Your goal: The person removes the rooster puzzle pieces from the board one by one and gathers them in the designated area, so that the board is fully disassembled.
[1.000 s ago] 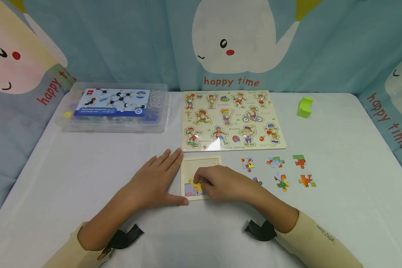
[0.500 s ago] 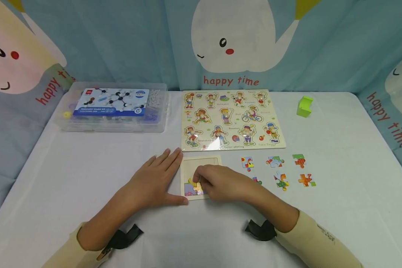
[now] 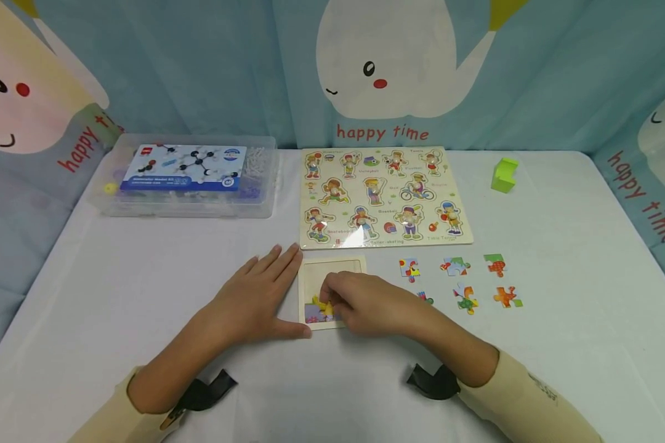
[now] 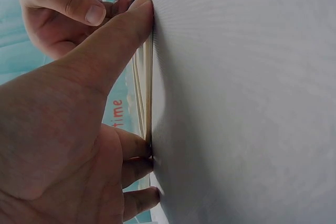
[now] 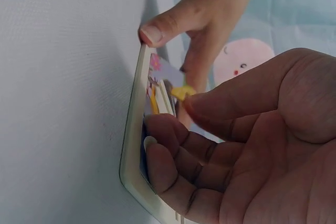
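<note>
My left hand (image 3: 257, 307) lies with straight fingers spread along the left side of a small wooden puzzle tray (image 3: 303, 277). Its thumb touches the tray's near left corner. Over the tray's lower half, my right hand (image 3: 374, 303) pinches a yellow jigsaw piece (image 5: 181, 93) between thumb and fingers. That piece is tilted up from the tray floor in the right wrist view. A purple jigsaw piece with a pink flower (image 3: 313, 312) lies in the near left corner. My right hand hides the tray's near right part. The left wrist view shows my thumb and fingertips at the tray's edge.
Several loose jigsaw pieces (image 3: 455, 266) lie right of the tray, one partly behind my right hand. Behind the tray is a wooden board (image 3: 388, 215) with sports figures. A clear plastic box (image 3: 188, 206) stands back left, a green block (image 3: 503, 175) back right.
The yellow jigsaw piece has tilted upward under my right fingers; earlier it lay flatter beside the purple one. Both hands have stayed almost in place.
</note>
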`<state>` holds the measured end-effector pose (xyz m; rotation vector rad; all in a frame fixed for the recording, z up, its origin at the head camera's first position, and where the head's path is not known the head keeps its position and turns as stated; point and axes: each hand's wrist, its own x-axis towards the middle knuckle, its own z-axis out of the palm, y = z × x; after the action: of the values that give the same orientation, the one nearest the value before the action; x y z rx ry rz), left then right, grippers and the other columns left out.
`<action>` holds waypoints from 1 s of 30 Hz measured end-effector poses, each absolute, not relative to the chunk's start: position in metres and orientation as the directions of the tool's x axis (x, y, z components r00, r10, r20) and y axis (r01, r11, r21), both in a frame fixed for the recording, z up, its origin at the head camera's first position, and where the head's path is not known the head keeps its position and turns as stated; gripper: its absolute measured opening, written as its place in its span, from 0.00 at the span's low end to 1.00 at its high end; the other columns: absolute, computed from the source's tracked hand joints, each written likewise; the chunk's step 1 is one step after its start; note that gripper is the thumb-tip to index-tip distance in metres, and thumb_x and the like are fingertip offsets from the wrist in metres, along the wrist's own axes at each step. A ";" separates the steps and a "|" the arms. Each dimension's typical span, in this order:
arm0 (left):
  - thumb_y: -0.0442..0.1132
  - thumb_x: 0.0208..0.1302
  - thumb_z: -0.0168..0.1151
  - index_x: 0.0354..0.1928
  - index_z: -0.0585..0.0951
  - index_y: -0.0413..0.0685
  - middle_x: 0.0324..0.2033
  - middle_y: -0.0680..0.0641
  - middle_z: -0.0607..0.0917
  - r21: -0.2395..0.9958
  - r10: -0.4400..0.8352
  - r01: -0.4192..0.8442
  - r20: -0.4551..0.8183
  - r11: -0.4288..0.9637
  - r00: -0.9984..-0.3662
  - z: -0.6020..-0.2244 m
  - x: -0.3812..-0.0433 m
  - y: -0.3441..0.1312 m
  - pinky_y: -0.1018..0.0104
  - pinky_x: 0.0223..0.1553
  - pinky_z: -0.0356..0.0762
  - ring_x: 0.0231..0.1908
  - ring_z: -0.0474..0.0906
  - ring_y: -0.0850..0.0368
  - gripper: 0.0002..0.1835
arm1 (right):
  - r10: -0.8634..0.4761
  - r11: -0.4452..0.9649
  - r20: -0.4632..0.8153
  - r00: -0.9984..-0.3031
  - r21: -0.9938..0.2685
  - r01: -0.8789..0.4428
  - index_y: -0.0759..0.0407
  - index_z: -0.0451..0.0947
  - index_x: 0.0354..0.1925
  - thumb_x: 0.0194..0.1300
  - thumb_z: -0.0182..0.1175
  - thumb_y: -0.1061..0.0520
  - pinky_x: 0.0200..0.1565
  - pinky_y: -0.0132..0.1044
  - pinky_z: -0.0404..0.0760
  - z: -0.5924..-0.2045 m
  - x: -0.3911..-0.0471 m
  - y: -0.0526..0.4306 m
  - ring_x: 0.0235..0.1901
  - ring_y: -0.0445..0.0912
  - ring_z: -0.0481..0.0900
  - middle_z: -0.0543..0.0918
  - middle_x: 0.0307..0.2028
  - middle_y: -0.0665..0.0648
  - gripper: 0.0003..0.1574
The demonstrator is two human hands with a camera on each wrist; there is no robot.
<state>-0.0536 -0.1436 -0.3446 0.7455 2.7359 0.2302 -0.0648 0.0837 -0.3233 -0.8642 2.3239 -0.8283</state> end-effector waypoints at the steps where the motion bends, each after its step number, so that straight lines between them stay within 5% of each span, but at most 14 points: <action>1: 0.75 0.46 0.69 0.78 0.55 0.39 0.77 0.42 0.53 0.228 0.517 0.470 -0.239 0.853 -0.822 -0.345 -0.054 -0.144 0.36 0.69 0.53 0.75 0.48 0.39 0.66 | -0.709 0.605 -0.246 -0.661 -0.693 -0.391 0.58 0.76 0.40 0.66 0.56 0.69 0.39 0.37 0.75 -0.323 -0.065 0.084 0.33 0.42 0.73 0.75 0.32 0.47 0.08; 16: 0.76 0.47 0.67 0.77 0.56 0.38 0.77 0.42 0.54 0.214 0.530 0.489 -0.217 0.845 -0.820 -0.345 -0.053 -0.145 0.36 0.69 0.54 0.75 0.49 0.39 0.66 | -0.690 0.608 -0.094 -0.717 -0.612 -0.505 0.49 0.75 0.27 0.63 0.68 0.58 0.29 0.33 0.70 -0.330 -0.059 0.077 0.25 0.39 0.69 0.72 0.24 0.43 0.11; 30: 0.75 0.47 0.68 0.77 0.56 0.38 0.77 0.41 0.54 0.223 0.528 0.484 -0.223 0.846 -0.820 -0.344 -0.053 -0.144 0.36 0.69 0.54 0.75 0.49 0.39 0.66 | -0.683 0.608 -0.114 -0.721 -0.636 -0.475 0.51 0.78 0.29 0.66 0.67 0.60 0.30 0.34 0.72 -0.330 -0.061 0.078 0.25 0.39 0.71 0.75 0.22 0.42 0.09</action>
<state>-0.0529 -0.1441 -0.3445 0.7693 2.7478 0.2269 -0.0606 0.0781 -0.3297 -0.9330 2.4904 -0.8378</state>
